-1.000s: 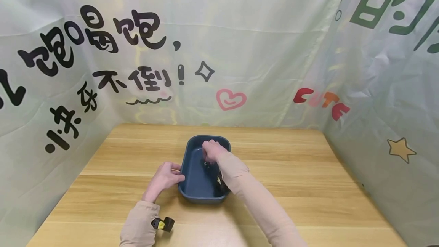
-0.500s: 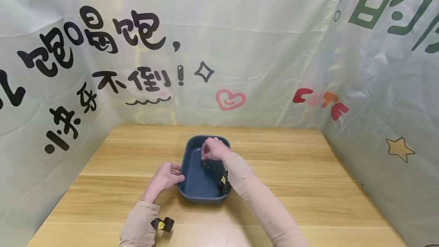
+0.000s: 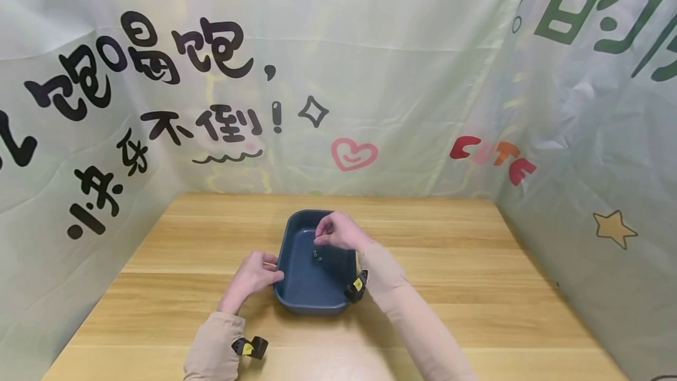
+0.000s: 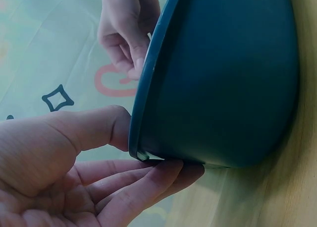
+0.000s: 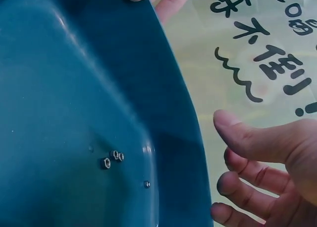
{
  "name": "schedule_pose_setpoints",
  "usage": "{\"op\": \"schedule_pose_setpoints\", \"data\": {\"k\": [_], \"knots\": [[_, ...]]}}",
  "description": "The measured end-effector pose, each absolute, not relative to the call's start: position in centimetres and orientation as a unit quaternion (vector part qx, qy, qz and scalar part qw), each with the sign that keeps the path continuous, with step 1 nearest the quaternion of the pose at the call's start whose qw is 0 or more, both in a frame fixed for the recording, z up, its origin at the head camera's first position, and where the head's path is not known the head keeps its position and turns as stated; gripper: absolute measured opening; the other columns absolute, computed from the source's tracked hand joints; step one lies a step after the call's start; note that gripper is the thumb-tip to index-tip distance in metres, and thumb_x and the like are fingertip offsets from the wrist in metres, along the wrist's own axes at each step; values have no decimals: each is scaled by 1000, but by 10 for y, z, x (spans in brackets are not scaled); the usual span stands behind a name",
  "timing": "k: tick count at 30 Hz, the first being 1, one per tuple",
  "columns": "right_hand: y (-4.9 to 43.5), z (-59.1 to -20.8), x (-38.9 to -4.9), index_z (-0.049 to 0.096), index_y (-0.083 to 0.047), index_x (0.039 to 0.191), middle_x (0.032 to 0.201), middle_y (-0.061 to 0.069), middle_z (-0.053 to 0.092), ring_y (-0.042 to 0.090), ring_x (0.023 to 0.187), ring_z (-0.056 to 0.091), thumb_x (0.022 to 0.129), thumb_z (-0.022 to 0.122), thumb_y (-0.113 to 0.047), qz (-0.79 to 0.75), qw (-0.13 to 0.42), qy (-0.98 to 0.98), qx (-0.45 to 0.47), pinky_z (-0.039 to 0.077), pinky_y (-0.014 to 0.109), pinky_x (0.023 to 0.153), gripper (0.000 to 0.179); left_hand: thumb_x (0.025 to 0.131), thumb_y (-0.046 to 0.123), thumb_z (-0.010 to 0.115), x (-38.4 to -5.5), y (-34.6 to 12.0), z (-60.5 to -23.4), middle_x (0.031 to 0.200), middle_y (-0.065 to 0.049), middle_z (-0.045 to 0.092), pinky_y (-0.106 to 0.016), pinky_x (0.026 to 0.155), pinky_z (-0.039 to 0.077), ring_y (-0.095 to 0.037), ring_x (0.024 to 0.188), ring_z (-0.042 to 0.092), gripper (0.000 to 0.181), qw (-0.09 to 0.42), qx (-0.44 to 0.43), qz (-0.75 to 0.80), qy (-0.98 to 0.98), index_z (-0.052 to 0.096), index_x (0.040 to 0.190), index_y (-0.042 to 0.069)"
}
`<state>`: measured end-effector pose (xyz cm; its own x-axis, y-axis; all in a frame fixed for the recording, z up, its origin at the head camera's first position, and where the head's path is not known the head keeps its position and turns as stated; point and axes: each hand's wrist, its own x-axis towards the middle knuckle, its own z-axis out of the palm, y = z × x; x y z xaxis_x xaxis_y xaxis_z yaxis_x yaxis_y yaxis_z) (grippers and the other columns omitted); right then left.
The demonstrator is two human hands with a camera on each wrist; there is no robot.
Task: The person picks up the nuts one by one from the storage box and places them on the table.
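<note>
Deep blue round-cornered basin (image 3: 301, 288); small shiny metal nuts (image 5: 105, 163) inside

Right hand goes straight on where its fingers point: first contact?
From the right hand, probably the inside of the blue tray, floor or left wall: depth is unclear. The small metal nuts lie close to that line, so one might come first.

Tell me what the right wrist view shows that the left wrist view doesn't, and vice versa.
Only right wrist: small metal nuts on the inside floor of the blue tray.

Only left wrist: the tray's outer wall and the wooden table.

Both: the tray's rim, left hand, right hand and printed backdrop.
</note>
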<state>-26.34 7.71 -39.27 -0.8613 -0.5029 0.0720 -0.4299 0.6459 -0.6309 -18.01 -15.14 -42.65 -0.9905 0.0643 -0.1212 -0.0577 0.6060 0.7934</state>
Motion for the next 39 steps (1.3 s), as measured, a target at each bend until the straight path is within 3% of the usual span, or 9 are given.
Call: {"op": "schedule_pose_setpoints", "data": {"k": [5, 14, 20, 31, 39], "knots": [[87, -396, -259, 73, -2, 85, 72, 6, 70, 3, 59, 52, 83, 79, -8, -376, 45, 888, -262, 45, 16, 61, 9, 80, 6, 72, -179, -151, -426, 109, -30, 72, -47, 90, 59, -39, 104, 72, 44, 71, 1, 446, 892, 64, 117, -15], [102, -402, -249, 76, -1, 88, 77, 10, 68, 4, 64, 52, 84, 78, -8, -426, -38, 866, -260, 45, 17, 62, 9, 79, 6, 73, -179, -151, -425, 110, -31, 72, -47, 91, 59, -39, 104, 72, 44, 68, 4, 444, 893, 65, 117, -15], [112, -412, -242, 76, -1, 88, 83, 14, 70, 7, 66, 54, 82, 80, -6, -472, -73, 853, -213, 46, 16, 62, 9, 79, 6, 72, -179, -150, -425, 110, -31, 72, -47, 90, 60, -40, 104, 72, 45, 69, 4, 444, 893, 64, 117, -15], [131, -436, -230, 76, 1, 89, 85, 15, 70, 1, 68, 53, 82, 80, -5, -522, -157, 818, -184, 46, 16, 66, 10, 79, 6, 72, -178, -150, -424, 109, -31, 72, -46, 90, 60, -39, 103, 72, 44, 68, 4, 443, 894, 65, 117, -15], [140, -446, -225, 76, 7, 93, 86, 21, 71, 5, 67, 57, 83, 77, -1, -552, -189, 797, -158, 45, 17, 60, 13, 79, 7, 72, -178, -149, -424, 110, -31, 72, -47, 90, 60, -39, 104, 72, 45, 70, 5, 441, 895, 64, 118, -15]]}}
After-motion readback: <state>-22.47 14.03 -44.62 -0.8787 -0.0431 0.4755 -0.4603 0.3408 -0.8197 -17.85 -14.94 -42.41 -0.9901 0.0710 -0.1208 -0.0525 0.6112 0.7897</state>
